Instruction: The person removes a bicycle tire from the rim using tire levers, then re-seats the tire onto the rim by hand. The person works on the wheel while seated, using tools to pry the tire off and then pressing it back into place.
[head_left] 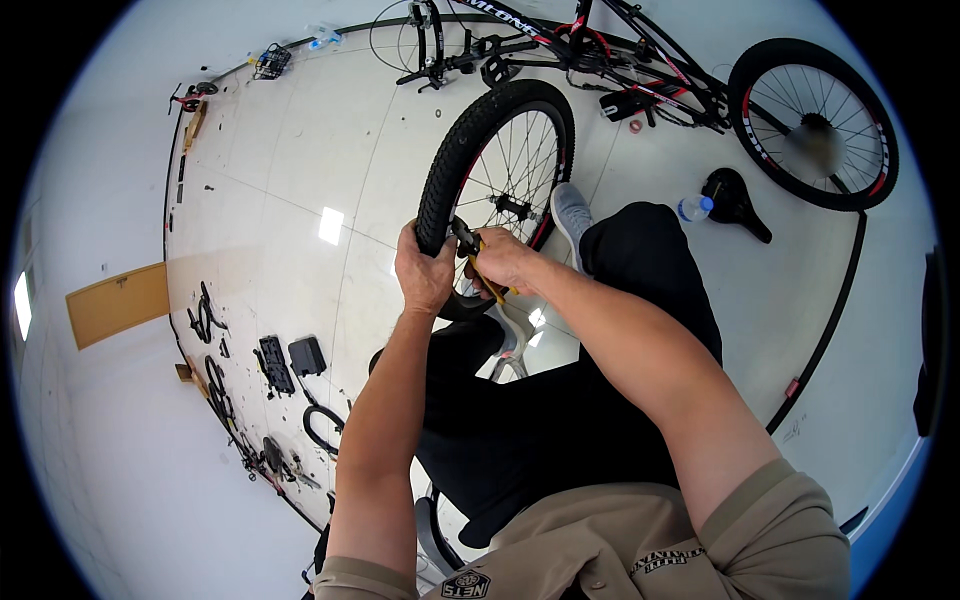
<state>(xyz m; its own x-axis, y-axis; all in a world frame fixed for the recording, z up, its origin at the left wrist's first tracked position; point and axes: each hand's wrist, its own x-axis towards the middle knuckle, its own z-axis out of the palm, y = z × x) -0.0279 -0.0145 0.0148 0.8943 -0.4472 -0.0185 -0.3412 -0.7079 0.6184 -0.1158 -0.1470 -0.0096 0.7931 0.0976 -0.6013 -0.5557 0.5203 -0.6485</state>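
Note:
A bicycle wheel (548, 92) with a knobbly black tyre and a red-marked rim stands upright between my legs, its spokes and hub showing. My left hand (426, 272) is closed round the lower left part of the tyre, with the thumb toward the rim. In my right hand (505, 260) is a pair of pliers (466, 238) with dark jaws and yellow handles. The jaws are at the inner side of the rim, close to my left thumb. What they touch there is too small to make out, and my fingers partly hide the handles.
A black and red bicycle frame (655, 75) lies at the far side, with another wheel (745, 100) at far right. Near that wheel are a black saddle (740, 203) and a plastic bottle (694, 208). An open tool case (273, 365) and scattered parts lie on the left floor.

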